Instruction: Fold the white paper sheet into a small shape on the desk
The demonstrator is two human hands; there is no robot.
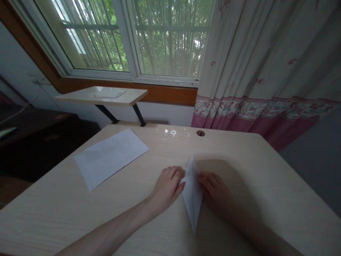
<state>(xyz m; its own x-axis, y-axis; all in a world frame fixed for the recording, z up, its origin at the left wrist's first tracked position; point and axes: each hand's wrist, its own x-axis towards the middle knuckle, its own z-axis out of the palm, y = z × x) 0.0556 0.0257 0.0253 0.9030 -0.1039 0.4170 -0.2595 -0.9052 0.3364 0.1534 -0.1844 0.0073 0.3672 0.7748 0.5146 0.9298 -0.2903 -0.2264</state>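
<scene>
A white paper folded into a long, narrow diamond (193, 193) stands out on the desk, one point toward the window and the other toward me. A crease runs down its lower half. My left hand (169, 185) grips its left edge with thumb and curled fingers. At the right edge, the fingers of my right hand (214, 190) are bent together on the paper; the thumb there is hard to make out.
Flat white sheets (112, 156) lie on the pale desk (149, 227) at the left. A small raised shelf (106, 96) stands at the back left. A round cable hole (200, 133) is near the back edge, by the curtain (255, 78).
</scene>
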